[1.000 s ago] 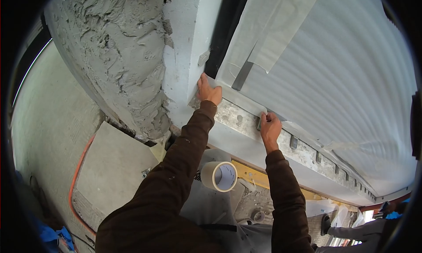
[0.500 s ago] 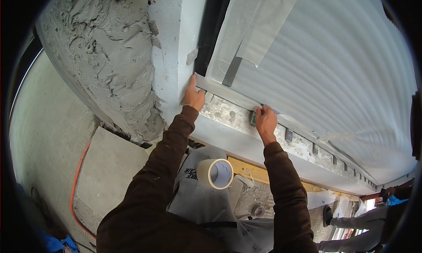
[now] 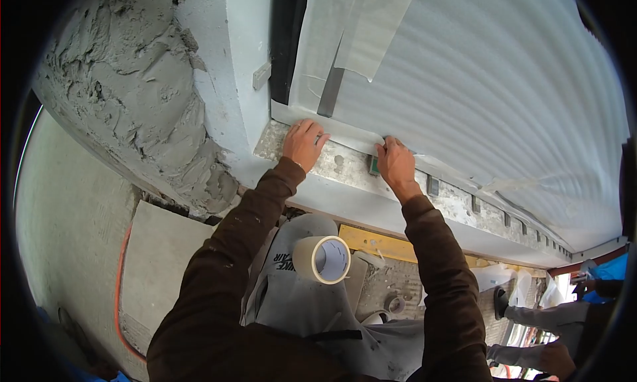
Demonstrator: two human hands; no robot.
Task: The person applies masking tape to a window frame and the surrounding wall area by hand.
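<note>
A strip of masking tape [image 3: 352, 137] runs along the lower edge of a large sheet-covered panel [image 3: 478, 76]. My left hand [image 3: 305, 145] lies against the strip near its left end, fingers bent over it and thumb held apart. Farther right, my right hand [image 3: 397, 164] pinches the strip at its other end; the fingertips are partly hidden. Just below that hand, a small green-and-grey block [image 3: 374, 165] stands on the rough sill [image 3: 338, 161]. A wide roll of masking tape [image 3: 324, 260] rests on its side on my thigh.
Rough grey mortar [image 3: 126, 83] covers the wall at left, beside a white jamb [image 3: 242, 70]. Several small spacers [image 3: 433, 185] line the sill. A yellow level [image 3: 375, 248] lies below it, and an orange hose [image 3: 119, 289] curves over the floor. Another person's leg [image 3: 547, 315] is at right.
My left hand has slid right along the strip from its left end, which now lies flat against the frame. The right hand stays at the other end. The camera view has shifted slightly.
</note>
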